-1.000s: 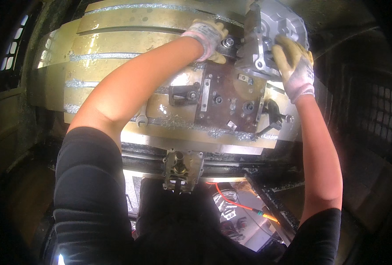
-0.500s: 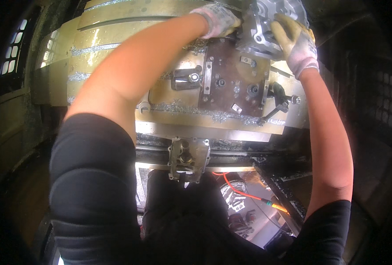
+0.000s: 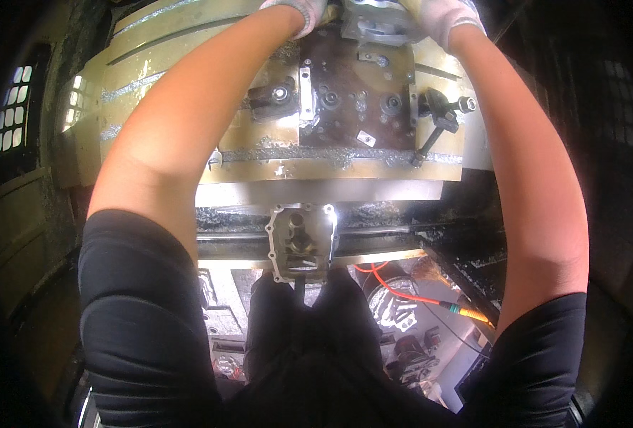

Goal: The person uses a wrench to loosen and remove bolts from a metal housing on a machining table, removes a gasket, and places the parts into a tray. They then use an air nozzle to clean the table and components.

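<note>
Fingers of the gloved left hand [image 3: 303,14] and right hand [image 3: 446,20] are largely cut off by the upper edge of the view, so we cannot tell whether they are released, clenched or grasping. We find the grey metal casting [image 3: 379,30] at that same edge, between the two hands, with the right glove against its right side and the left glove just beside its left. It overlaps the far end of a dark plate [image 3: 341,71]; we cannot tell whether it rests there or is held above. On the plate we note a narrow bright bar [image 3: 306,96] along the left side and a small metal block [image 3: 366,138] lying askew near the front. One black clamp [image 3: 268,102] stands left of the plate, another clamp [image 3: 441,118] right of it, the latter's bolt slanting. Metal shavings [image 3: 309,155] collect in the front slot of the machine table [image 3: 181,57]. We observe a wrench [image 3: 214,158], partly hidden by the left forearm. Nearer the body, we record a second casting [image 3: 318,246], upright in front of the rail [image 3: 238,247], and an orange hose [image 3: 400,293] lower right.
</note>
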Demonstrator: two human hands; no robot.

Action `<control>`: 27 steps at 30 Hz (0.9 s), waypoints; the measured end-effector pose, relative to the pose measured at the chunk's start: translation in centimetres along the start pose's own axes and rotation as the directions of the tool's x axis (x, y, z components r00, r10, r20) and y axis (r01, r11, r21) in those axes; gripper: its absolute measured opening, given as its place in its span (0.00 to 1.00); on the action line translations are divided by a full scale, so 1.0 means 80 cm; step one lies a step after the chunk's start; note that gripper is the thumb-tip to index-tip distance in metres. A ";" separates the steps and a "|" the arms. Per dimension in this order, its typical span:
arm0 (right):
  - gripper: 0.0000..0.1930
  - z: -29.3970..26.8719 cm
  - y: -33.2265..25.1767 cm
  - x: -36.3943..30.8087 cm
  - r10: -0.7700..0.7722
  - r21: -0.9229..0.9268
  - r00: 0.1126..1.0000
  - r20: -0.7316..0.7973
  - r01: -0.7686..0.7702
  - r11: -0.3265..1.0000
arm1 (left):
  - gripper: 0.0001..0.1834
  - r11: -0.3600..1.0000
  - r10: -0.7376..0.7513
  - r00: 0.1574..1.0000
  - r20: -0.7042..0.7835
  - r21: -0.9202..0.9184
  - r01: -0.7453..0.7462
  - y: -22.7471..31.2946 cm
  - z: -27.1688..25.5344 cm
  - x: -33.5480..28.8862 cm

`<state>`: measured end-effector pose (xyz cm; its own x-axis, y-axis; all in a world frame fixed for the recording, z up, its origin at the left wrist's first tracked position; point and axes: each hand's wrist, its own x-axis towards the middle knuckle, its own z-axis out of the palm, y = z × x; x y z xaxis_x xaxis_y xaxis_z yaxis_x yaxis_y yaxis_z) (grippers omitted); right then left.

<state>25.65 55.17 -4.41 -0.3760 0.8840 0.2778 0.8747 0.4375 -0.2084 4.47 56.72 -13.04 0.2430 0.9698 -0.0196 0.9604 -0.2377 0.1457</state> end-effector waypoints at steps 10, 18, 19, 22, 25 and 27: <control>0.32 -0.009 0.000 -0.014 0.093 0.060 0.996 0.017 -0.094 0.994 | 0.18 0.838 0.542 0.838 -0.055 -0.028 -0.544 -0.062 0.059 0.056; 0.28 -0.024 0.011 -0.045 -0.023 0.435 0.939 -0.344 0.181 0.882 | 0.20 0.759 -0.055 0.995 0.080 -0.645 0.094 -0.016 0.022 0.005; 0.24 -0.040 0.004 -0.056 0.125 0.485 0.950 -0.287 0.031 0.874 | 0.22 0.938 -0.012 0.999 -0.036 -0.346 -0.001 -0.045 0.021 -0.025; 0.20 -0.049 -0.016 -0.151 0.237 0.510 0.901 -0.364 -0.020 0.860 | 0.25 0.994 -0.042 0.995 -0.095 0.098 0.051 -0.122 0.033 -0.145; 0.24 -0.006 -0.044 -0.260 0.510 0.325 0.831 0.223 -0.556 0.765 | 0.30 0.917 -0.397 0.887 0.237 0.058 0.395 -0.104 0.058 -0.306; 0.33 0.020 -0.066 -0.266 0.533 0.006 0.717 0.449 -0.599 0.801 | 0.31 0.881 -0.473 0.820 0.323 0.193 0.432 -0.113 0.101 -0.435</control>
<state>28.58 34.31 -10.75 0.0597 0.9411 -0.3327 0.9238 -0.1784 -0.3389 -11.53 24.70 -21.67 -0.2108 0.8902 -0.4040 0.9774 0.1992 -0.0710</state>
